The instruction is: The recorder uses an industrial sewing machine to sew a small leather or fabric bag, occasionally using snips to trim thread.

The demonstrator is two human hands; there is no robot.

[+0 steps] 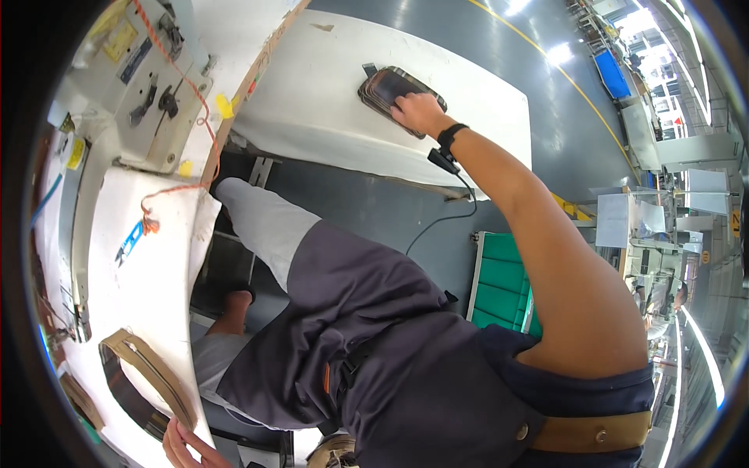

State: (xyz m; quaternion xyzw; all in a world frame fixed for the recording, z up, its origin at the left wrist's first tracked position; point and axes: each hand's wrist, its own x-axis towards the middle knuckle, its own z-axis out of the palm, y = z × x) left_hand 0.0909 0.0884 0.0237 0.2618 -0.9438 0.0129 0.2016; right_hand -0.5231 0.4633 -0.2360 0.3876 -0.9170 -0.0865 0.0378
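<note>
My right arm stretches out to a stack of dark, rounded panels (382,86) with shiny centres and pale edging, lying on a white table. My right hand (421,114) is closed at the top of this stack, its fingers curled on a dark panel. At the lower left, my left hand (187,448) pinches the near end of a tan zipper strip (148,363). That strip curves along a dark panel, on the white worktop of a sewing machine (109,183). Part of the left hand is cut off by the lower edge.
Blue thread snips (133,240) on an orange cord lie on the machine worktop. The white side table (468,86) stands ahead, beyond my lap. A green-lined crate (499,281) is on the floor to the right. A dark cable (445,222) hangs from my right wristband.
</note>
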